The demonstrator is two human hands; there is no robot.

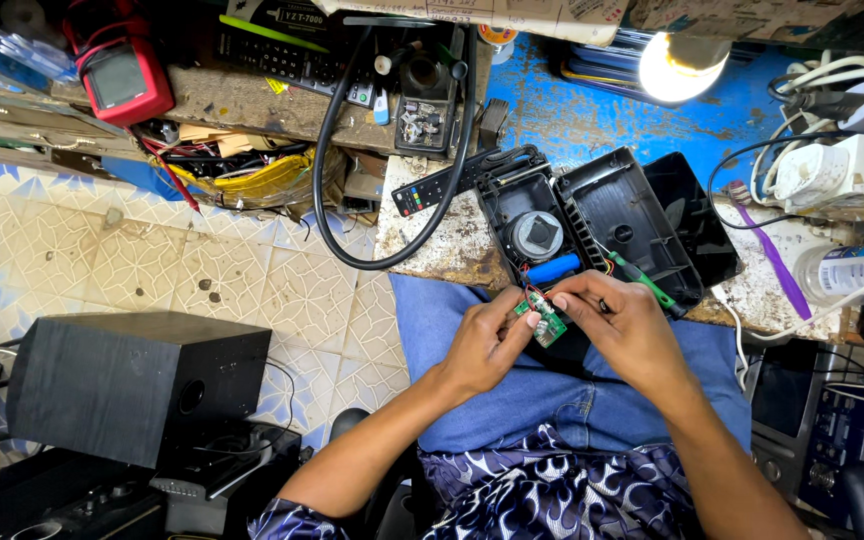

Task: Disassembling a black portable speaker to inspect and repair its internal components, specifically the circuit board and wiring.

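Speaker box, black and square with a round port in its side, stands on the patterned tile floor at the far left; above it a red handheld meter lies on a cluttered wooden shelf, with a tangle of yellow and red wires just below; a thick black cable loops down from the shelf toward the worn workbench, where a black remote control lies slanted. Left hand is over the lap, thumb and forefinger pinched narrow on the left edge of a small green circuit board; the board sits between both hands, just in front of the bench edge and above the blue jeans; thin wires run from it up into the opened black plastic housing, which lies on the bench with a blue cylindrical cell and a round grey part inside. Right hand grips the board's right side, fingertips closed close on it; a green-handled tool lies just beyond its knuckles. Farther right, a lit bulb glows over the blue surface; a purple toothbrush and white power adapters rest near the bench's right end.
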